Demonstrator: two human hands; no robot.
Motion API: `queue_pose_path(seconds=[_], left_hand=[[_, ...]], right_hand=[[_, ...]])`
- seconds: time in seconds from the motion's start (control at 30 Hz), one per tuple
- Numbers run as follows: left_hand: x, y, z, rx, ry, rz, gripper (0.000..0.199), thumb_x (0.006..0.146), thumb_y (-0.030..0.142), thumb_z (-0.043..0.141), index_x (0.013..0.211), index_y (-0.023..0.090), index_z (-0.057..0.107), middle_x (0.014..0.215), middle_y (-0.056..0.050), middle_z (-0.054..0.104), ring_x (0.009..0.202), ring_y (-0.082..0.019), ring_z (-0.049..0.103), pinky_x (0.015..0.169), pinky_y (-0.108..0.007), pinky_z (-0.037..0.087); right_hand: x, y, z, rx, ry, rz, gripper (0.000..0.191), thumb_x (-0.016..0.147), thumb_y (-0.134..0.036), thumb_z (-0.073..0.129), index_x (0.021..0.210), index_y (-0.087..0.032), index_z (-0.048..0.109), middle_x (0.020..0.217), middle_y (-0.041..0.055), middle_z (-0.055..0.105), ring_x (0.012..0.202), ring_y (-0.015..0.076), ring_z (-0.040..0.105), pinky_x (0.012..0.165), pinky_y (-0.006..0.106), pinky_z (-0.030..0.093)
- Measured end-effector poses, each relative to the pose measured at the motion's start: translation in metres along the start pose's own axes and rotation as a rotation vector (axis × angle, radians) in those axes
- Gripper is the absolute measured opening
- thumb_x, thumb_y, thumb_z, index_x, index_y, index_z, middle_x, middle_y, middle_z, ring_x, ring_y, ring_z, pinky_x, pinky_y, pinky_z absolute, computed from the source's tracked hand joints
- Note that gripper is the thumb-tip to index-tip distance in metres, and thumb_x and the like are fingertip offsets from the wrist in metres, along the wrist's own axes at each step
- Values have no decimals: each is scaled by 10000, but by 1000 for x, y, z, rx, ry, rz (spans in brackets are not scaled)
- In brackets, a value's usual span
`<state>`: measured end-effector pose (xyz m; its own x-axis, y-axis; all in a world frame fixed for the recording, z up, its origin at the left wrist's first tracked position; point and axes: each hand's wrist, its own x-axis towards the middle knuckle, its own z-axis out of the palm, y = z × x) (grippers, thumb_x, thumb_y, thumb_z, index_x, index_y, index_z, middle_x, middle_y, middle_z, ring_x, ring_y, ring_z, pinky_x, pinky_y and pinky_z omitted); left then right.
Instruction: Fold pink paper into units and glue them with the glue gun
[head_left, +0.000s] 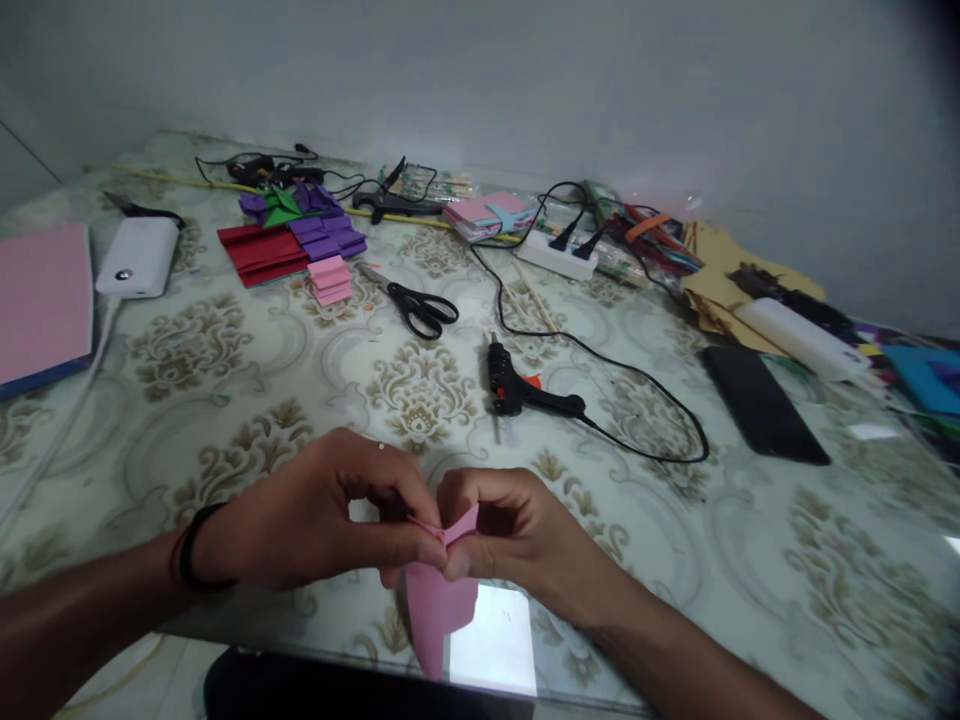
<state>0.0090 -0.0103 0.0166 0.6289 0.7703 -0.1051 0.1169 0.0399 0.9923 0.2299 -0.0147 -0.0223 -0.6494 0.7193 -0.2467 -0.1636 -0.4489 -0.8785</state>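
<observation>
Near the table's front edge, my left hand (322,515) and my right hand (517,530) come together on one piece of pink paper (439,610). Thumbs and fingers of both hands pinch its upper part, where the paper is bunched or folded between them. Its lower part hangs down below the fingertips, tapering toward the bottom. A dark band circles my left wrist. Beyond my hands lies a black hot glue gun (517,385) with an orange trigger, its cord looping to the right. Black-handled scissors (416,303) rest farther back, left of the glue gun.
Folded red paper (262,255), purple paper (326,237) and a small pink pleated piece (330,281) lie at back left. White power bank (139,257) and pink sheets (45,300) are at left. A power strip (559,255) stands behind; a black phone (763,405) lies right.
</observation>
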Motion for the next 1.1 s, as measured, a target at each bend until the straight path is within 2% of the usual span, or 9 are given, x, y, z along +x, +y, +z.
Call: queue_pose_path(seconds=[0.17, 0.33, 0.5, 0.73, 0.9, 0.97, 1.1], left_hand=[[0, -2, 1, 36, 15, -7, 129, 920, 230, 748, 816, 154, 752, 674, 22, 701, 571, -76, 623, 573, -174, 482], [-4, -5, 4, 117, 77, 19, 125, 889, 219, 762, 786, 176, 707, 684, 40, 648, 616, -83, 567, 587, -192, 447], [-8, -8, 7, 118, 89, 34, 122, 873, 174, 759, 787, 184, 673, 720, 42, 634, 655, -93, 557, 617, -212, 440], [-9, -9, 7, 94, 88, 35, 87, 873, 155, 738, 809, 179, 686, 718, 41, 621, 658, -95, 545, 621, -217, 435], [-8, -8, 6, 93, 77, 24, 120, 924, 250, 751, 833, 175, 724, 709, 30, 639, 649, -97, 558, 610, -215, 443], [-8, -7, 6, 108, 82, 44, 128, 931, 260, 763, 835, 180, 731, 707, 35, 647, 650, -92, 573, 614, -204, 454], [-10, -3, 9, 253, 165, 146, 114, 931, 217, 771, 825, 193, 738, 681, 53, 664, 612, -62, 590, 607, -169, 445]], right_hand=[[-2, 0, 2, -58, 14, -59, 386, 739, -405, 963, 702, -178, 653, 714, -42, 619, 664, 95, 526, 626, 224, 407], [-5, -3, 7, -289, 97, -228, 329, 805, -349, 922, 704, -192, 651, 678, -58, 606, 658, 96, 514, 630, 221, 409], [-10, -6, 12, -463, 152, -371, 287, 855, -275, 877, 705, -199, 644, 672, -69, 609, 638, 84, 537, 613, 205, 418], [-10, -6, 13, -520, 169, -394, 246, 859, -220, 835, 717, -206, 635, 675, -65, 622, 636, 92, 550, 608, 209, 435], [-9, -8, 13, -538, 179, -409, 271, 858, -231, 846, 701, -207, 626, 651, -68, 600, 604, 88, 524, 578, 208, 415], [-9, -9, 14, -541, 181, -404, 292, 860, -248, 855, 690, -206, 621, 641, -64, 601, 596, 90, 525, 572, 212, 415], [-10, -9, 14, -555, 195, -416, 295, 867, -287, 861, 704, -207, 629, 654, -51, 623, 600, 99, 544, 570, 223, 423]])
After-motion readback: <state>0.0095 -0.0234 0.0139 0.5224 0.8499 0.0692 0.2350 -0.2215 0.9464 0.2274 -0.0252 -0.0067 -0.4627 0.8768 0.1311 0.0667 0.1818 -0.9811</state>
